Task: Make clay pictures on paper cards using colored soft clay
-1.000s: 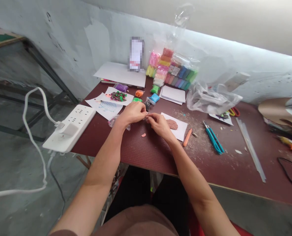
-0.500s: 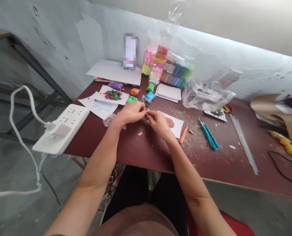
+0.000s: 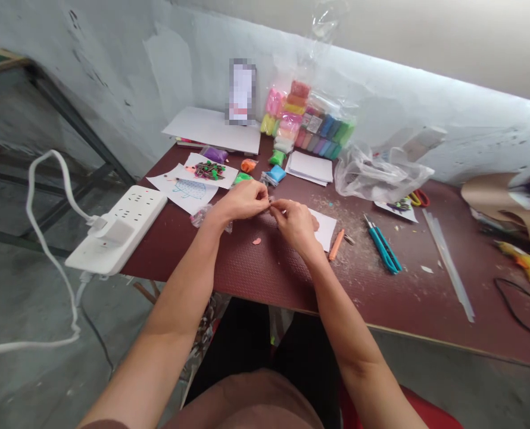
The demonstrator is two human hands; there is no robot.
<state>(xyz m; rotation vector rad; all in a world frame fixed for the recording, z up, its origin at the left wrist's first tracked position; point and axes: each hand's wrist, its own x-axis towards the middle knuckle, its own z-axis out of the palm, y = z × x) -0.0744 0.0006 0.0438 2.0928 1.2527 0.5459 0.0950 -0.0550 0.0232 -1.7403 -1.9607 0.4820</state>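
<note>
My left hand (image 3: 246, 201) and my right hand (image 3: 294, 223) meet fingertip to fingertip over the middle of the dark red table (image 3: 247, 268). The fingers of both are pinched on something small and partly hidden that I cannot make out. Right of my right hand lies a white card (image 3: 327, 229), with a brown flat piece (image 3: 315, 223) on it mostly covered by the hand. A small pink piece (image 3: 256, 241) lies on the table below my hands. Crumpled clear plastic (image 3: 200, 217) is beside my left wrist.
Behind are clay packs (image 3: 307, 122), a phone (image 3: 242, 92), white cards (image 3: 310, 166) and a plastic bag (image 3: 376, 173). A power strip (image 3: 124, 220) sits left. On the right are an orange marker (image 3: 337, 244), teal tweezers (image 3: 383, 247), clear sticks (image 3: 449, 262) and a yellow glue gun (image 3: 526, 262).
The view has shifted slightly. My right hand now covers more of the brown piece on the card, and its fingers have moved a little; both hands stay together.
</note>
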